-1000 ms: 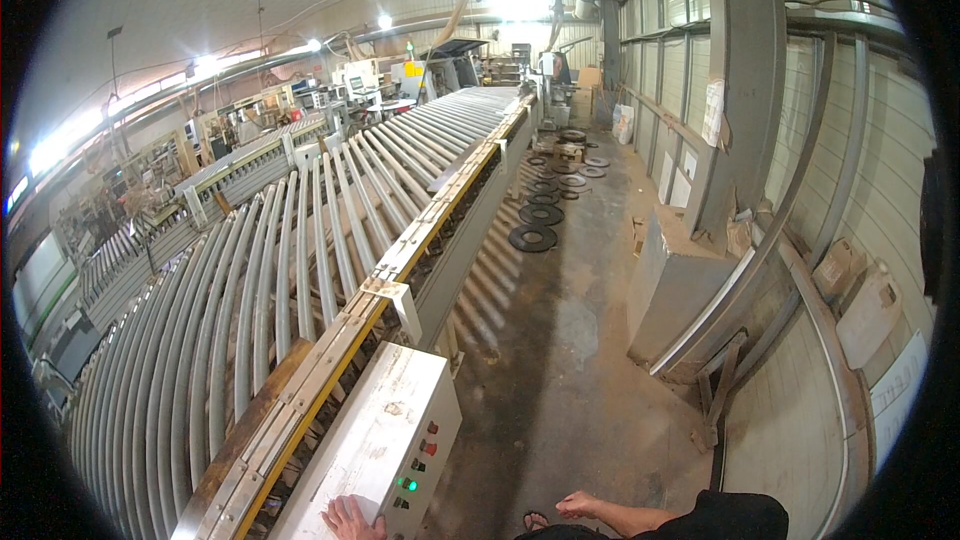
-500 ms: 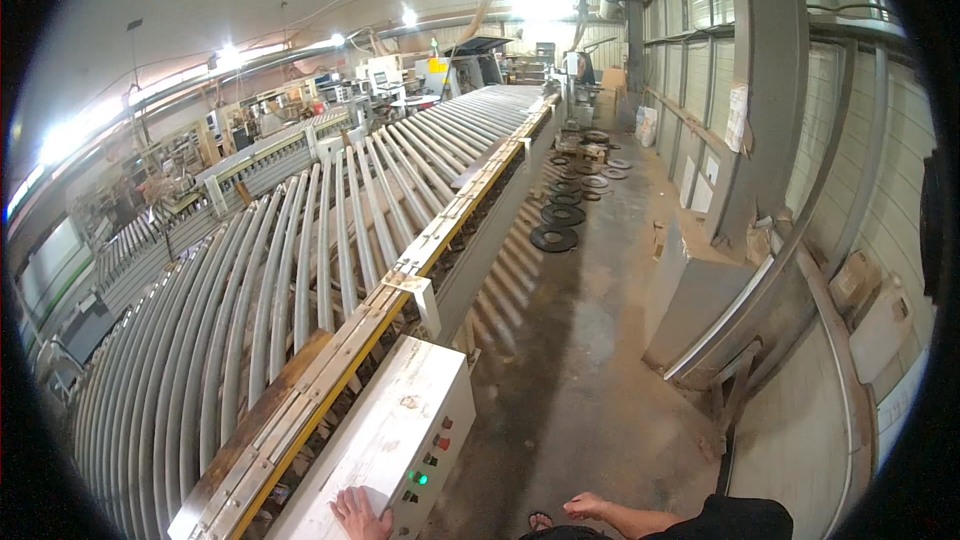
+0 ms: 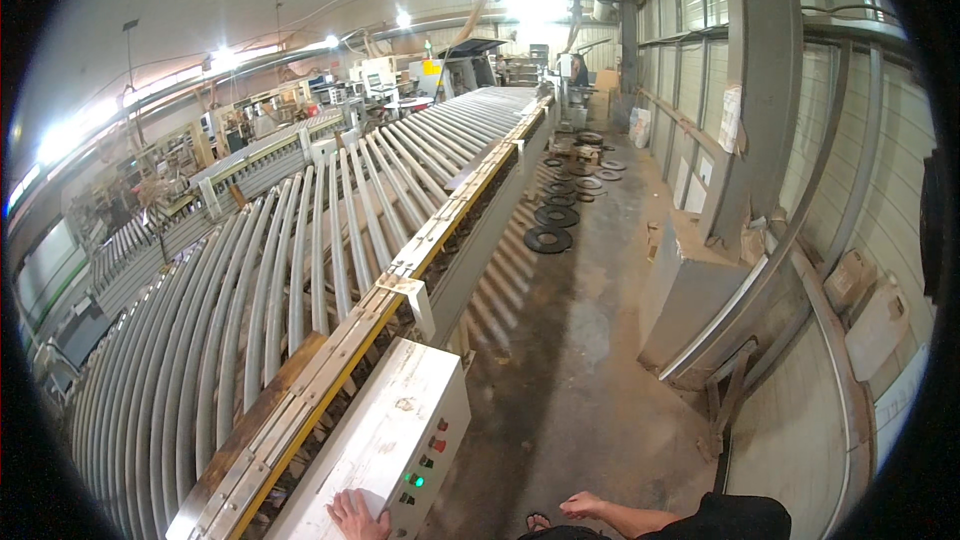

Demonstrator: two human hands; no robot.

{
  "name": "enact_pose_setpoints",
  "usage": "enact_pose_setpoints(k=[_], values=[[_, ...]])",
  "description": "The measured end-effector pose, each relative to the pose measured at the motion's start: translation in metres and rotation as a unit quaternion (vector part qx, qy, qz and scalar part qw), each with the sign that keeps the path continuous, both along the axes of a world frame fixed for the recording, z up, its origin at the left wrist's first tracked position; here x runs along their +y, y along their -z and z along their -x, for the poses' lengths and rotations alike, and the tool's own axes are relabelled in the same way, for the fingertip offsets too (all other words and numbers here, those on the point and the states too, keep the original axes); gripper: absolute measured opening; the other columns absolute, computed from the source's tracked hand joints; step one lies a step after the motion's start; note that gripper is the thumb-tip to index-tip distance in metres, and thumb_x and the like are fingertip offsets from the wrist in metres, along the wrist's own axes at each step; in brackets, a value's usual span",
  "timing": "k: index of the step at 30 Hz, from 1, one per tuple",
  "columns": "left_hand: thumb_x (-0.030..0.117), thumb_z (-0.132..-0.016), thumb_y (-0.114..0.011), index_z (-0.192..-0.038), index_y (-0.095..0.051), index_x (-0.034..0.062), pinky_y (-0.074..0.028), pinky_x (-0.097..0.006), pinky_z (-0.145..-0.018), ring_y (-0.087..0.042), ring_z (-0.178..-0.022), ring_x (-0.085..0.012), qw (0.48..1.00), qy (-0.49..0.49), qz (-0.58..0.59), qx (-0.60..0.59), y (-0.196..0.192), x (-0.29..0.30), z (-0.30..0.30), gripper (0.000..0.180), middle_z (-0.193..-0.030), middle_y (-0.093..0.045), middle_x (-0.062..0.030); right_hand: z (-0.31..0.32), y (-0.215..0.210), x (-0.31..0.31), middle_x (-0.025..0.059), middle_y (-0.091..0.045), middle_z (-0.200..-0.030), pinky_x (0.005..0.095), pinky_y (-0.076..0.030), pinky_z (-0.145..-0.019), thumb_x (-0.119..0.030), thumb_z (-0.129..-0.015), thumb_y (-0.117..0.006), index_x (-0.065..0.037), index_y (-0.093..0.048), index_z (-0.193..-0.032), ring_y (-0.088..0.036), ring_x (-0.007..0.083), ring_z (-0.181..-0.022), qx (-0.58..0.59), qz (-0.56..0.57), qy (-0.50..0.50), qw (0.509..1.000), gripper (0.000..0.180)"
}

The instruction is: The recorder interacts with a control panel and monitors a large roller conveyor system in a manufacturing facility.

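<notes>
While I'm resting the left hand (image 3: 358, 517) atop the white oblong control box (image 3: 392, 415), my spread fingers are gripping nothing.
The box is standing beside a grey metal-roller conveyor (image 3: 318, 250); the right hand (image 3: 580, 506) is hanging half-curled, and I can't tell its hold.

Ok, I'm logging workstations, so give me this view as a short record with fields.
Left hand: spread on top of the white control box
Right hand: right of the box, no held object visible
Controls: green-lit button on the box's side
Left of box: roller conveyor
Ahead: dark rings lying on the floor
Far right: pale plastic jug
</notes>
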State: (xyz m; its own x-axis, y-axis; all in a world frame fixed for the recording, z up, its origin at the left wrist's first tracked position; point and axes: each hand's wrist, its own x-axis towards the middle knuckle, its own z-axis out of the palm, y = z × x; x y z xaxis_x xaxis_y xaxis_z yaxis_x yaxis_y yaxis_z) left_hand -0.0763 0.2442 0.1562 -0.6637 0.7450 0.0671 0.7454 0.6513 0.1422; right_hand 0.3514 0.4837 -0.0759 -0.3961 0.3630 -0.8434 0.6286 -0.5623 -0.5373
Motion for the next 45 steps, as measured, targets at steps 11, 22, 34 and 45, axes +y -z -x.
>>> enact_pose_setpoints(k=[11, 22, 34, 45], values=[[0.046, -0.082, -0.063, -0.141, -0.036, 0.0040, -0.012, -0.053, -0.115, -0.025, -0.138, -0.0361, 1.000, -0.006, -0.004, -0.004, 0.002, 0.002, 0.001, 0.077, -0.145, -0.035, -0.0202, -0.005, 0.009, -0.002, 0.0017, -0.058, -0.072, 0.0252, -0.041, -0.054, -0.028, -0.087, -0.066, -0.004, -0.064, -0.087, -0.052, 0.0109, -0.063, 0.028, 0.016, 0.008, 0.999, 0.024], [0.045, -0.083, -0.063, -0.141, -0.035, 0.0041, -0.011, -0.052, -0.115, -0.023, -0.140, -0.0352, 1.000, -0.012, 0.022, -0.016, 0.000, 0.002, 0.000, 0.077, -0.147, -0.033, -0.0194, -0.004, 0.007, -0.004, 0.0025, -0.059, -0.074, 0.0267, -0.043, -0.058, -0.027, -0.087, -0.066, -0.004, -0.064, -0.092, -0.053, 0.0122, -0.066, 0.011, 0.029, 0.021, 0.999, 0.025], [0.044, -0.081, -0.065, -0.140, -0.036, 0.0037, -0.014, -0.053, -0.114, -0.026, -0.138, -0.0361, 1.000, -0.007, 0.005, -0.003, -0.002, 0.004, -0.001, 0.077, -0.145, -0.036, -0.0206, -0.011, 0.014, -0.004, 0.0028, -0.061, -0.077, 0.0275, -0.043, -0.061, -0.032, -0.084, -0.069, -0.003, -0.065, -0.097, -0.055, 0.0130, -0.069, 0.045, 0.028, 0.025, 0.998, 0.032], [0.046, -0.084, -0.061, -0.142, -0.034, 0.0034, -0.012, -0.053, -0.115, -0.025, -0.139, -0.0357, 1.000, -0.006, 0.011, -0.006, -0.002, 0.003, -0.001, 0.076, -0.146, -0.034, -0.0203, -0.009, 0.019, -0.004, 0.0058, -0.065, -0.084, 0.0286, -0.047, -0.065, -0.033, -0.084, -0.069, -0.002, -0.066, -0.099, -0.060, 0.0158, -0.074, 0.019, 0.016, 0.019, 0.999, 0.034]])
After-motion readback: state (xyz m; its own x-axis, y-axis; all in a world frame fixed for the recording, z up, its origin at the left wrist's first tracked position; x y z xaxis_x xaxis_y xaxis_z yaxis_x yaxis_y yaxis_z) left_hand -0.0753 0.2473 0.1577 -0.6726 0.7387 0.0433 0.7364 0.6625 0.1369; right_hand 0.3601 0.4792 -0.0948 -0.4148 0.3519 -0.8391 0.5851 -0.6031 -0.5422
